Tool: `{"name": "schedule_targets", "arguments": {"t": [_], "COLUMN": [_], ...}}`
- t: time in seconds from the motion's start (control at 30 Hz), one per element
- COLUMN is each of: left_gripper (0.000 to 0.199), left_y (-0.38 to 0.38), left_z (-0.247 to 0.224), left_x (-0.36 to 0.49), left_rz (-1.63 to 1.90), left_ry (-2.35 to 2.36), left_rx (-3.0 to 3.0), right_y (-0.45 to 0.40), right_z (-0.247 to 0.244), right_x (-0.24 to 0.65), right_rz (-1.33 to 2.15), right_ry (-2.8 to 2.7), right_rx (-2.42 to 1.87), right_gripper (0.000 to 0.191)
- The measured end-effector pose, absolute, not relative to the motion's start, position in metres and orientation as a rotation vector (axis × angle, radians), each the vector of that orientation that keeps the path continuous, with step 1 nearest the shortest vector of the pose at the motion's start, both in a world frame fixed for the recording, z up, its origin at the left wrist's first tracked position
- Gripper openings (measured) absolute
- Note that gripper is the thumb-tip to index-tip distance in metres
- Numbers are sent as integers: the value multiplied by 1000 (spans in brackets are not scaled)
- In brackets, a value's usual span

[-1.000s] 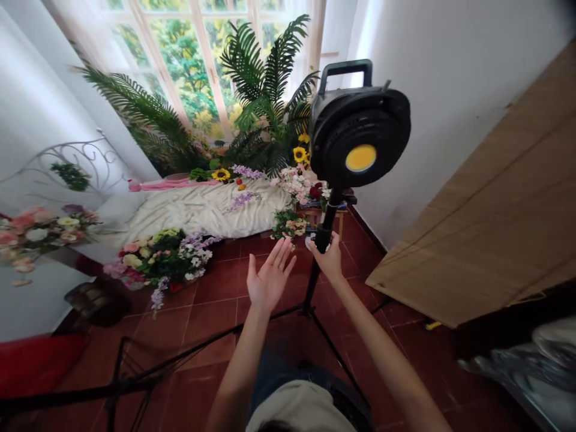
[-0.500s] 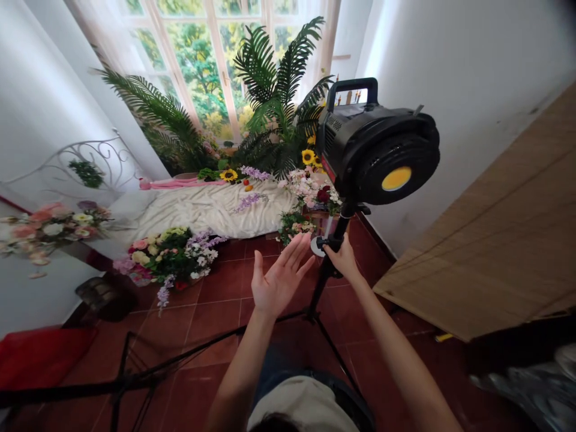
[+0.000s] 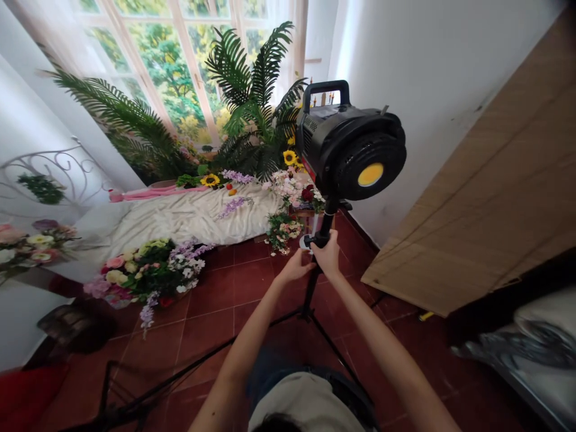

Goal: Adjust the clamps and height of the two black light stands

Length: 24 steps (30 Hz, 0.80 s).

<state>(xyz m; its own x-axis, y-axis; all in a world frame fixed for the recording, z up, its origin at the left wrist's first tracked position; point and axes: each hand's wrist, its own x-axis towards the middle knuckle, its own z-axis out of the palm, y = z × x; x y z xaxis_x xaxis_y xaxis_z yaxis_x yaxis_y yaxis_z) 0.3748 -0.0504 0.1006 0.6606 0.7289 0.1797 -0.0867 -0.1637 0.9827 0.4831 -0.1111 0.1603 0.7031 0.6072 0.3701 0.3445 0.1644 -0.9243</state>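
A black studio light (image 3: 353, 150) with a top handle and a round yellow centre is mounted on a black light stand (image 3: 309, 294). My right hand (image 3: 327, 255) is wrapped round the stand's pole, just below the lamp. Against the pole's left side, my left hand (image 3: 294, 267) has its fingers bent in at the stand, under the dark clamp knob (image 3: 308, 240). Its fingertips are partly hidden. Thin tripod legs (image 3: 337, 348) spread over the red tiled floor.
Left of the stand lies a bed with a cream sheet (image 3: 180, 219), flower bunches (image 3: 148, 270) before it. Palm fronds (image 3: 265, 78) rise by the window (image 3: 166, 66). A wooden panel (image 3: 450, 210) leans at right. Another black stand (image 3: 121, 402) crosses the lower left.
My left hand was raised, open and flat, beside the stand; now it has come down to the pole with its fingers bent. My right hand still grips the pole. The view has shifted right.
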Motion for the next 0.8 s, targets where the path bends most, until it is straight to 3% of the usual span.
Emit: {"name": "schedule_targets", "arguments": {"t": [0.07, 0.13, 0.4, 0.67, 0.8], "left_gripper": [60, 62, 40, 38, 42], "left_y": [-50, -51, -59, -66, -63], "left_z": [87, 78, 74, 84, 83], "left_x": [391, 406, 432, 444, 457], "left_rz": [735, 733, 790, 949, 1005], "left_ry": [432, 410, 510, 730, 818], "left_rx": [1631, 1621, 1488, 1558, 1531], "right_y": [-108, -106, -99, -85, -81], "right_z": [162, 167, 208, 289, 301], "right_x": [482, 487, 514, 520, 519], "right_rz": [265, 329, 522, 261, 86], "right_ry": [-831, -895, -1172, -1312, -1278], "right_rx": [-1399, -1366, -1171, -1108, -1176], "right_gripper": [43, 40, 37, 36, 35]}}
